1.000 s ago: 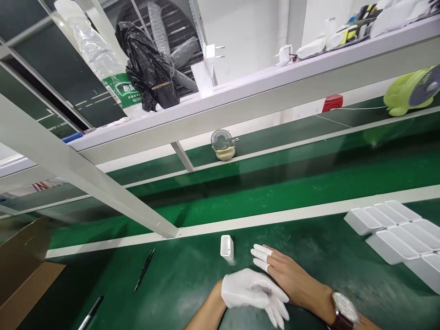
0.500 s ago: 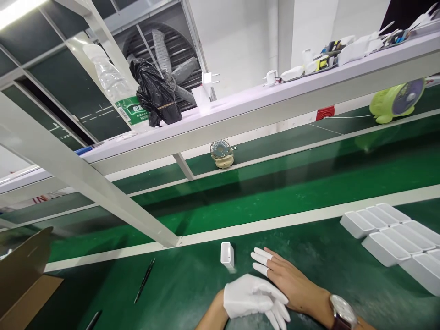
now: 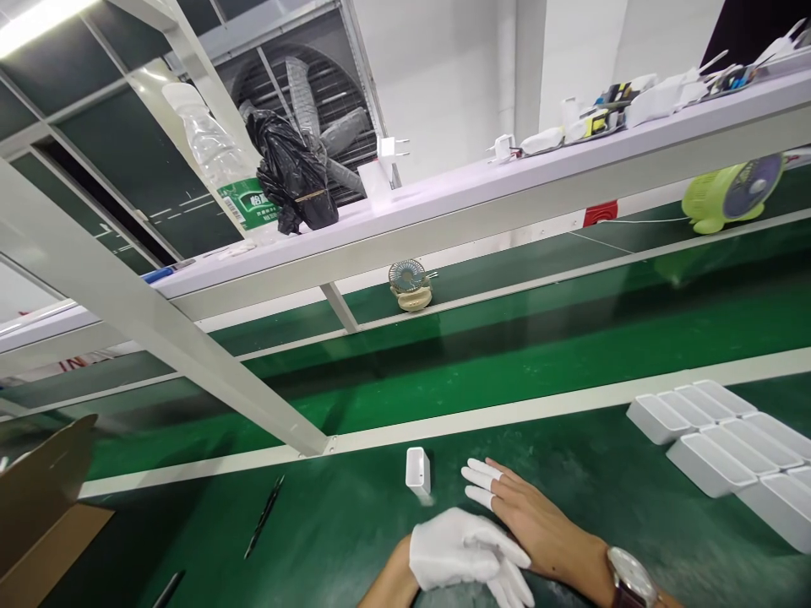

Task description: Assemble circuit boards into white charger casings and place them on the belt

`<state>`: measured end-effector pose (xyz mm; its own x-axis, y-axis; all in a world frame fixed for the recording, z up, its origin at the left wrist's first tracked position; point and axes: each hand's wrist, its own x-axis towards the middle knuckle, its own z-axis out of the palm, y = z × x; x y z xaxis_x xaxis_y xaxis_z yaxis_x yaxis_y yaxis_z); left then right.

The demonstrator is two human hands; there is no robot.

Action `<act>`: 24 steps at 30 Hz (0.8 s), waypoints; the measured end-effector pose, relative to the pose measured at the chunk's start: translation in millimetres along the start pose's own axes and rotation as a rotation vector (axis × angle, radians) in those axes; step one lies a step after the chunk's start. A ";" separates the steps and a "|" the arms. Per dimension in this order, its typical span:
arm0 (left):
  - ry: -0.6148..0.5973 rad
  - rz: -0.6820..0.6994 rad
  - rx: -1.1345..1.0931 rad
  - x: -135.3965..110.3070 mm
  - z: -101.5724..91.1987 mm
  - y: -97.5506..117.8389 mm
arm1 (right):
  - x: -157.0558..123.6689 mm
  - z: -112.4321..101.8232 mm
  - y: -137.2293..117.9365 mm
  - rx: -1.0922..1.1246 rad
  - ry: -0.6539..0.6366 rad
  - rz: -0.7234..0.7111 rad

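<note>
My left hand (image 3: 465, 553) wears a white glove and lies low in the middle of the view. Its fingers stretch to the right, loosely apart, beside the wrist side of the other hand; whether the two touch I cannot tell. My right hand (image 3: 532, 515) rests palm down on the green work surface (image 3: 329, 540), with white finger covers on several outstretched fingers and a watch (image 3: 630, 574) on the wrist. Neither hand shows anything held. Just beyond them stands a small white open-topped box (image 3: 417, 471), upright and touching neither hand.
Rows of white rectangular housings (image 3: 710, 456) stand at the right. A black pen (image 3: 264, 517) and another dark slim object (image 3: 168, 589) lie left, near a cardboard box (image 3: 47, 515). A slanting metal post (image 3: 209, 363) meets the table edge. A small fan (image 3: 409, 283) stands farther back.
Both hands stay in nearly the same pose. The whole view has shifted very slightly; nothing has been picked up or put down.
</note>
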<state>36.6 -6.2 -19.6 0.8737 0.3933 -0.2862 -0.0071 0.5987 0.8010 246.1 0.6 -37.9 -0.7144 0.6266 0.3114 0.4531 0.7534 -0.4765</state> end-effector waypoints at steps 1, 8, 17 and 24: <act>0.016 0.011 -0.014 0.6 1.1 -0.1 | -0.1 -0.1 0.2 -0.001 -0.006 -0.001; 0.068 0.076 -0.098 3.4 10.6 2.3 | -1.1 2.5 3.1 0.018 -0.011 0.004; 0.106 0.022 -0.065 2.7 5.6 -1.3 | -0.3 3.0 4.8 0.050 -0.030 0.003; 0.084 0.023 0.041 -2.7 17.8 16.9 | -0.1 0.4 2.7 0.065 -0.011 0.000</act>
<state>42.8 -9.6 4.1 0.8295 0.4651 -0.3091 -0.0054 0.5601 0.8284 247.2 2.5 -39.5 -0.7202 0.6245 0.3023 0.4182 0.7384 -0.5290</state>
